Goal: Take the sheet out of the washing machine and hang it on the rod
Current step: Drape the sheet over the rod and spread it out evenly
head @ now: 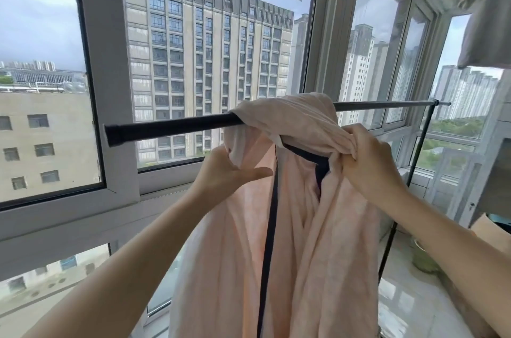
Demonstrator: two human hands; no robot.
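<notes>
The right hand [367,163] is raised near the rod, its fingers curled tight round a bunched, twisted wad of the pink sheet [298,227]; the knuckles face the camera and the cloth gathers into folds where it enters the grip. The left hand [229,171] is up at about the same height, just left of the hanging cloth. Its thumb points right across the front of the sheet, and its fingers reach up behind a fold of the fabric below the rod, so how firmly they hold it cannot be told. Both bare forearms rise from the lower corners of the view.

The sheet lies draped over the rod [171,127], bunched in a thick hump on top and falling in long folds below the hands to the bottom edge of the view. A dark navy trim [272,213] runs down the front of it, with another stretch of the trim slanting toward the right hand.

The rod is dark and runs roughly level from left to right, its near end thick and capped, its far end thinner and joined to a slim dark upright post [403,199] on the right. Behind it stand large windows with pale frames [105,74], and beyond the glass a tall apartment block [207,61] under cloudy sky. Another pale cloth [481,13] hangs at the upper right.
</notes>
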